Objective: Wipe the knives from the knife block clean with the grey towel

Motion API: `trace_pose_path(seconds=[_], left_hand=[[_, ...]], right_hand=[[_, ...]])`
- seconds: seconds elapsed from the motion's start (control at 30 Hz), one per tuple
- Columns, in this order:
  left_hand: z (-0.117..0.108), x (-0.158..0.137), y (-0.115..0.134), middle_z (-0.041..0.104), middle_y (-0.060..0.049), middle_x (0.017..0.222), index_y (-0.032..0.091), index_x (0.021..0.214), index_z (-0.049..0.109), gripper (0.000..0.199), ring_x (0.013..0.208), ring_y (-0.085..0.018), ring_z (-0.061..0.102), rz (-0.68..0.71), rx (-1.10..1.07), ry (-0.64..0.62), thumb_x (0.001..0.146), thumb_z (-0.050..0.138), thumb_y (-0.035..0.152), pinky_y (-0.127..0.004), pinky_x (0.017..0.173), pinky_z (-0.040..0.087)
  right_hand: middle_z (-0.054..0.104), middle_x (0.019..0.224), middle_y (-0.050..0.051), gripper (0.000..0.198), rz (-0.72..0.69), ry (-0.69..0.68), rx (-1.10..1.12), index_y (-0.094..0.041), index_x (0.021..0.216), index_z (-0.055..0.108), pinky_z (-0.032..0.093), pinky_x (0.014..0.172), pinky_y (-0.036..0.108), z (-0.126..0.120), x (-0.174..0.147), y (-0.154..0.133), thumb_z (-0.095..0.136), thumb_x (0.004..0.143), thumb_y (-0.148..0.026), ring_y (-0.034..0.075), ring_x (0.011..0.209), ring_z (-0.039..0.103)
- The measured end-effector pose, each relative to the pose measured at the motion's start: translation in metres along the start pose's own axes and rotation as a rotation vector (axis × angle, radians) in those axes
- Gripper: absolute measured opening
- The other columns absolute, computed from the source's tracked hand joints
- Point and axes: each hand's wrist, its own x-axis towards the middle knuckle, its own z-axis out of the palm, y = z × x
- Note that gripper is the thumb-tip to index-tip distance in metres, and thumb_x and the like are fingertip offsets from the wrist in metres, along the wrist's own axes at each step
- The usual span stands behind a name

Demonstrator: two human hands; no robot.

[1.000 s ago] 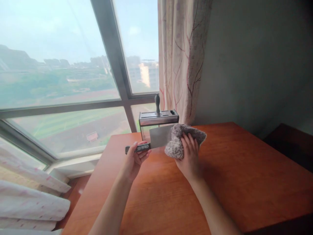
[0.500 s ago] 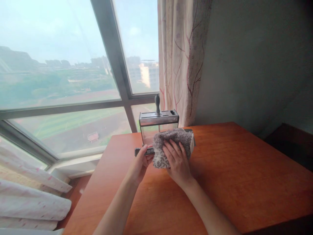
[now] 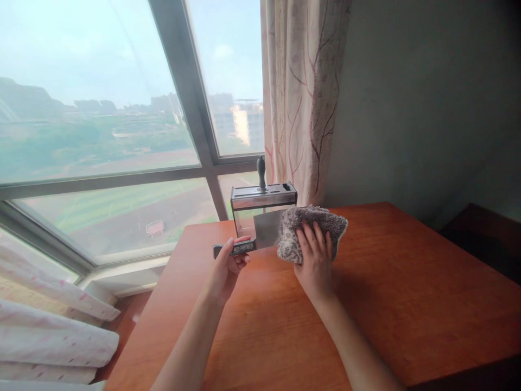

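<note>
Gripped by its dark handle in my left hand is a cleaver, its broad grey blade pointing right above the table. My right hand is closed around a fluffy grey-and-white cloth, pressed against the blade's right part. The cloth hides the blade's far end. Just behind the blade stands a knife block with clear sides and a slotted metal top, and one dark handle sticks up from it.
A brown wooden table lies under both hands. Large windows with grey frames are at the left and behind. A patterned curtain hangs behind the table, and another curtain is at the lower left.
My right hand has slid the cloth to the right along the blade, uncovering the part near the handle. My left hand has shifted slightly left with the cleaver.
</note>
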Motion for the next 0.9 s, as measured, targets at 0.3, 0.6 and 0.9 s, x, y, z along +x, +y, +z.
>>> trace_pose_path(seconds=[0.3, 0.6, 0.9], left_hand=[[0.003, 0.0, -0.014, 0.066, -0.002, 0.07, 0.014, 0.103, 0.069, 0.039, 0.051, -0.008, 0.053, -0.028, -0.003, 0.018, 0.079, 0.067, 0.045, -0.021, 0.054, 0.044], [0.014, -0.008, -0.015, 0.065, -0.005, 0.062, 0.011, 0.101, 0.071, 0.04, 0.048, -0.01, 0.053, 0.003, 0.297, -0.062, 0.079, 0.066, 0.044, -0.023, 0.047, 0.025], [0.003, -0.004, -0.007, 0.07, -0.009, 0.091, 0.014, 0.102, 0.072, 0.036, 0.056, -0.009, 0.052, 0.002, 0.185, -0.018, 0.082, 0.061, 0.042, -0.023, 0.054, 0.036]], right_hand=[[0.042, 0.148, 0.004, 0.064, -0.258, -0.137, 0.055, -0.023, 0.14, 0.042, 0.015, 0.116, 0.053, 0.006, -0.012, -0.038, 0.045, 0.079, -0.005, 0.026, 0.142, 0.023], [0.034, 0.152, 0.008, 0.07, -0.168, -0.116, 0.051, -0.017, 0.143, 0.036, 0.016, 0.115, 0.054, 0.007, -0.005, -0.022, 0.05, 0.075, -0.009, 0.029, 0.142, 0.021], [0.036, 0.151, 0.012, 0.071, 0.038, -0.009, -0.056, -0.016, 0.144, 0.032, 0.015, 0.113, 0.058, 0.011, -0.001, 0.008, 0.052, 0.076, -0.009, 0.032, 0.141, 0.024]])
